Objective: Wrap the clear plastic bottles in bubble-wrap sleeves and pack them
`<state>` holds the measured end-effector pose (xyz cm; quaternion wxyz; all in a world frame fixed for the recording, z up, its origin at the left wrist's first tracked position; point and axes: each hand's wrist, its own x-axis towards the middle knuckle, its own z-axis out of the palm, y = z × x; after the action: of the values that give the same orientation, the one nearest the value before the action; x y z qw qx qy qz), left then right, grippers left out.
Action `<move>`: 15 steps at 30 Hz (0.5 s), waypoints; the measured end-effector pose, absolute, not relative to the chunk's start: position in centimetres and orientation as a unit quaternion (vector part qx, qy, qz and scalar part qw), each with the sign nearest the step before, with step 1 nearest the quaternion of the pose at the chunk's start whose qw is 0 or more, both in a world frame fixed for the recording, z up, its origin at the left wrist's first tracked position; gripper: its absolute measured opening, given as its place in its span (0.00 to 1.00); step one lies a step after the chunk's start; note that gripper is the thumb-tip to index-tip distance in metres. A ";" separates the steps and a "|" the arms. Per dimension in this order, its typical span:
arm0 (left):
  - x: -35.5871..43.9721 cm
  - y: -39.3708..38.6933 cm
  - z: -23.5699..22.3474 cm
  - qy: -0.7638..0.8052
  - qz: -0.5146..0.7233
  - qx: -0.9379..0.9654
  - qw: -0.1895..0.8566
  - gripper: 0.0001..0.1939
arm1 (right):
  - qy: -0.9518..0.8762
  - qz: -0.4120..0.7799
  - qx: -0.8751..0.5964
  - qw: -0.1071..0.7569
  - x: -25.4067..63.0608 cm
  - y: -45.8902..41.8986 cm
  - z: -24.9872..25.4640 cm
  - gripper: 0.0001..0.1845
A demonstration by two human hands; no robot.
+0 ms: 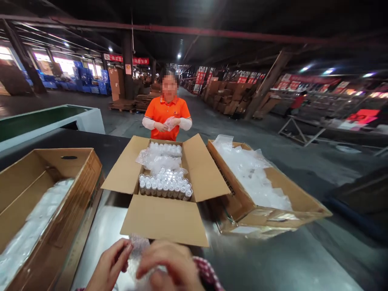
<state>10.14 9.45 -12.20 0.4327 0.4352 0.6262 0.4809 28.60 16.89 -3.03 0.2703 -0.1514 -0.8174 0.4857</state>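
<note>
A clear bubble-wrap bag (138,246) stands at the bottom of the view, just below the front flap of the middle carton. My left hand (110,264) is closed, with thumb and fingertips pinched at the bag's left edge. On the bag's right is my right hand (172,262), its fingers curved over the plastic and smeared by motion. Whether it grips anything cannot be made out. Ahead of both hands is an open carton (165,220) with rows of white-capped clear bottles (165,188) upright in it. Loose bubble wrap (160,159) lies across part of the rows.
At the right, another carton (260,216) holds heaped bubble-wrap bags (251,173). A deep carton (80,194) on the left contains white wrapped items (39,222). The cartons rest on a metal table (266,258). Across it stands a co-worker in an orange shirt (168,111), holding clear plastic.
</note>
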 end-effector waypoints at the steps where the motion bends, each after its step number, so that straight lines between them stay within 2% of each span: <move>1: 9.9 9.5 -12.2 0.625 0.491 0.440 0.419 0.22 | -0.846 0.455 -0.104 0.258 26.9 17.0 -4.2 0.26; 2: 9.5 9.5 -12.2 0.631 0.499 0.437 0.402 0.23 | -0.882 0.410 -0.045 0.229 25.6 17.1 -5.5 0.29; 4: 8.6 9.2 -12.2 0.684 0.497 0.403 0.350 0.25 | -0.931 0.310 -0.026 0.189 24.5 17.5 -8.1 0.32; 6: 7.4 8.8 -11.9 0.752 0.468 0.363 0.291 0.29 | -0.953 0.259 -0.041 0.151 25.1 18.1 -9.9 0.30; 8: 6.5 8.6 -11.4 0.788 0.428 0.356 0.263 0.32 | -0.953 0.277 -0.006 0.123 26.4 19.2 -10.7 0.25; 10: 6.2 8.7 -10.8 0.800 0.396 0.362 0.268 0.30 | -0.937 0.326 0.040 0.120 27.4 21.6 -10.6 0.22; 11: 6.3 8.9 -10.5 0.799 0.385 0.366 0.281 0.27 | -0.931 0.339 0.017 0.134 27.7 23.4 -10.6 0.22; 13: 6.9 9.3 -10.5 0.787 0.374 0.374 0.318 0.24 | -0.926 0.302 -0.164 0.159 27.8 28.0 -10.7 0.22; 15: 7.4 9.7 -11.1 0.766 0.368 0.385 0.360 0.24 | -0.887 0.175 -0.405 0.134 27.6 33.3 -11.3 0.21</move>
<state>7.41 9.65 -11.08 0.3597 0.3848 0.7661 0.3682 27.63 33.31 -11.32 0.1337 -0.4047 -0.8875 0.1753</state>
